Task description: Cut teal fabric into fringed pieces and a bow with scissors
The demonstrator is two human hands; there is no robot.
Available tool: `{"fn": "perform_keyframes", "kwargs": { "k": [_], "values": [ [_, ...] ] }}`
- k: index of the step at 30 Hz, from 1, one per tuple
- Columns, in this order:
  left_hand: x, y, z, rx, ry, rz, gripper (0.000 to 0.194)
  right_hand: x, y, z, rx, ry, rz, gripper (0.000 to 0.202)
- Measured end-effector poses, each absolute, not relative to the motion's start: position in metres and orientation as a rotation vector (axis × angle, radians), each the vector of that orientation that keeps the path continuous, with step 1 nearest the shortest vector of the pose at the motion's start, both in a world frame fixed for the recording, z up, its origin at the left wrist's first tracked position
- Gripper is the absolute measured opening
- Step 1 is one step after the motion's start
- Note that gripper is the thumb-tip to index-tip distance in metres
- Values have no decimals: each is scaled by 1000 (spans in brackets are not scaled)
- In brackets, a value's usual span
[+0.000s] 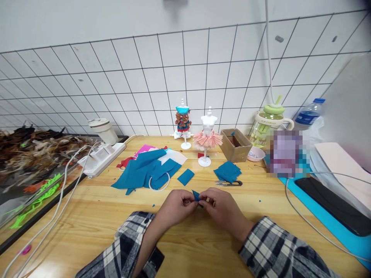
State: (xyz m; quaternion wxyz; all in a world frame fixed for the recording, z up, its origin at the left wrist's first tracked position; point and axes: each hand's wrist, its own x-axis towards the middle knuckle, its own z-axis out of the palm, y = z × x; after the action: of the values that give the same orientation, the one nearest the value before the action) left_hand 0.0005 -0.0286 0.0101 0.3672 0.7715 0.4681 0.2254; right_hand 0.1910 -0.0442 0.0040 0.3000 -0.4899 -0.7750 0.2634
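Both my left hand (180, 205) and my right hand (222, 208) pinch one small blue fabric piece (196, 195) between thumbs and fingertips, just above the wooden table. The fingers hide most of it; a pointed corner sticks up. Beyond my hands lies a flat blue rectangle of fabric (186, 177). A stack of similar blue pieces (228, 171) rests to the right, with thread snips (228, 183) in front of it. To the left, larger blue cloth (145, 172) lies in a heap, and a white ring (150, 182) sits on its edge.
Two small mannequins stand behind: one with a pink pleated skirt (208, 139), one in a brown and blue outfit (182, 120). A cardboard box (236, 148), a pink bowl (256, 153) and a drink jug (265, 127) are at right. A power strip (101, 160) and cables lie left.
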Motion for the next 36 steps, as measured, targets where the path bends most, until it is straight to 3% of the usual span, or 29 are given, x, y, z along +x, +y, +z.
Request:
{"fn": "perform_keyframes", "kwargs": {
  "k": [11,17,24,29,36],
  "values": [
    [3,-25,15,1611,1121,751,16,193,-37,4,-1285,-1536,1057,12],
    [-4,-17,7,1017,1016,924,18,194,-34,6,-1155,-1141,1397,14],
    [3,-26,11,1114,921,820,75,190,-39,5,-1183,-1285,1427,15],
    [5,-24,7,1207,1024,771,46,188,-41,6,-1189,-1156,1552,17],
    [5,-19,2,1061,961,900,42,190,-39,9,-1183,-1158,1511,12]
  ]
}}
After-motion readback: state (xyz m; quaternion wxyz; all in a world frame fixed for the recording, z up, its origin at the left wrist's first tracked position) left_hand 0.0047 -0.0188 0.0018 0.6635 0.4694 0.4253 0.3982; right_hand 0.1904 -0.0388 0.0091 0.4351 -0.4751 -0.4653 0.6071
